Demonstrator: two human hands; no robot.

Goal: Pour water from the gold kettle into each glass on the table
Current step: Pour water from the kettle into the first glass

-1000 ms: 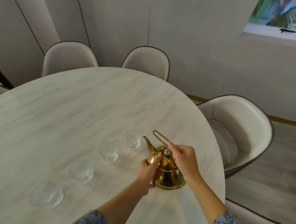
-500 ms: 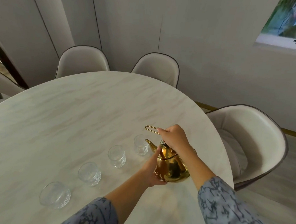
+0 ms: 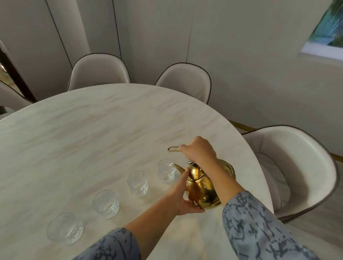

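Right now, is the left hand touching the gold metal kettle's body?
Touching. The head view shows the left hand cupped against the gold metal kettle, with no gap visible.

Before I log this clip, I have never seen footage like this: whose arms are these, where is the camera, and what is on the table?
The camera sits on a person's head, looking down at their own arms. The right hand grips the thin wire handle of the shiny gold metal kettle; the left hand steadies its belly. The spout tips toward the farthest of four clear textured glasses, which stand in a diagonal row on the pale marble-look round table. Cream chairs surround it.
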